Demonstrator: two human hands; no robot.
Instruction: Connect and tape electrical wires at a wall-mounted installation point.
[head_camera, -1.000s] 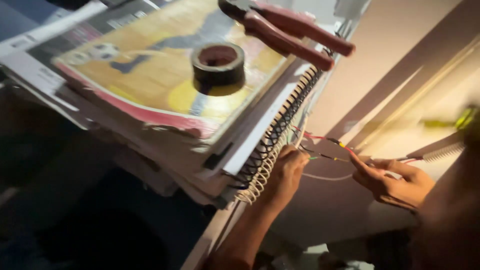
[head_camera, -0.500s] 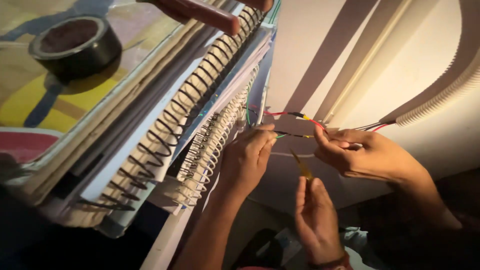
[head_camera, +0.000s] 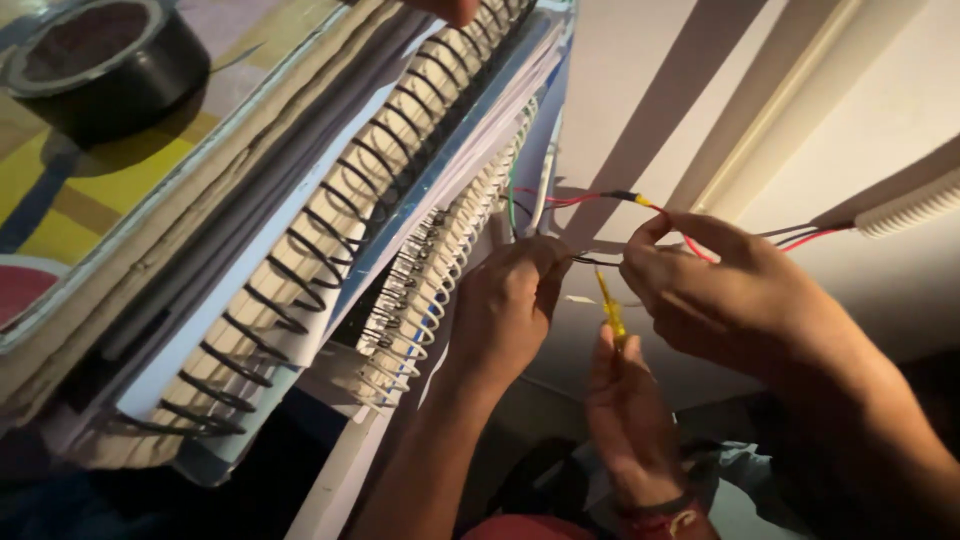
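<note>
Wires (head_camera: 600, 200) run out from behind the edge of the stacked spiral-bound books (head_camera: 330, 260), where their ends are hidden; red, black and green strands show, but an exact count cannot be made. Left hand (head_camera: 510, 310) is curled shut on the dark strands beside the white coil binding, and right hand (head_camera: 720, 290) pinches the red strand between thumb and forefinger, with bare wall between them and the ribbed conduit (head_camera: 915, 210). A third hand (head_camera: 630, 420), another person's, rises from the bottom edge gripping a yellow tester screwdriver (head_camera: 611, 310); one tape roll (head_camera: 105, 60) sits cut off at the stack's top-left corner.
</note>
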